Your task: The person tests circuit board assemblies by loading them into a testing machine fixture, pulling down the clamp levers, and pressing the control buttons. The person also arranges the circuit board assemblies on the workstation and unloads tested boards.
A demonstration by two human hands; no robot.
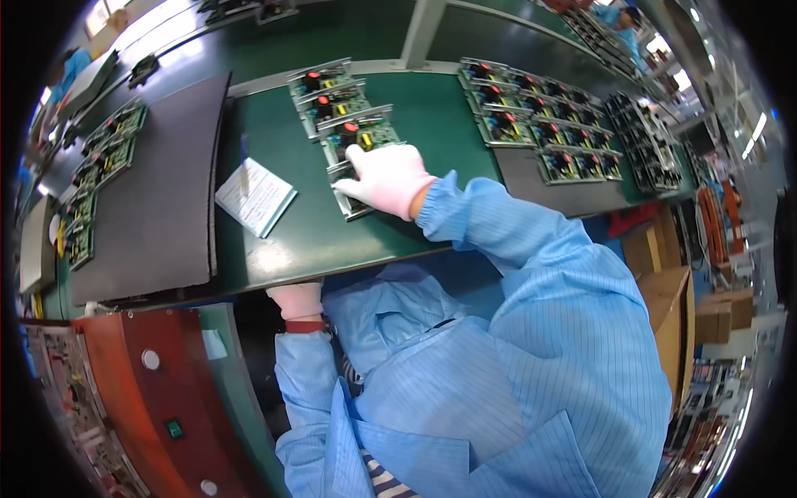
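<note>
My right hand (386, 177), in a white glove, is on the nearest circuit board (353, 207) of a short column on the green workbench. Its thumb and a finger close over the board's upper part; the other fingers are hidden behind the hand. Metal strips edge the boards. Just beyond lies another circuit board (380, 131) with a red-topped round part and a yellow part, and more boards continue behind it. My left hand (296, 300), gloved too, with a red band at the wrist, hangs at the bench's front edge. Its fingers are hidden under the bench top.
A paper pad (256, 197) with a pen (244, 170) lies left of the column. Farther left is a dark mat (158, 199), with boards (108, 158) beyond. Rows of boards (540, 116) stand at right. A red machine (158, 398) is below left; cardboard boxes (668, 282) are at right.
</note>
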